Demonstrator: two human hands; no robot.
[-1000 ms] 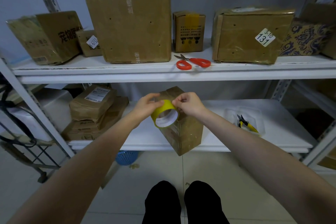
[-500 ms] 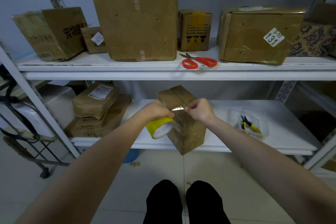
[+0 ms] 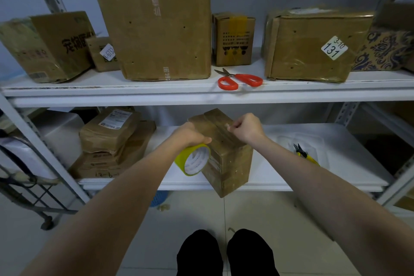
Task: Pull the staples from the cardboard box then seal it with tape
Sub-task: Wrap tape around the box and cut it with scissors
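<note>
My left hand (image 3: 190, 135) is curled over the top of the yellow-cored roll of clear packing tape (image 3: 194, 160), gripping it against the left side of the small brown cardboard box (image 3: 228, 159). My right hand (image 3: 245, 127) pinches the loose tape end (image 3: 227, 125) between thumb and fingertips just above the box's top face. The box stands on the white lower shelf (image 3: 280, 177) with its near corner jutting past the front edge; yellow-handled pliers (image 3: 305, 156) lie to its right, and red-handled scissors (image 3: 239, 79) rest on the white upper shelf (image 3: 134, 92).
</note>
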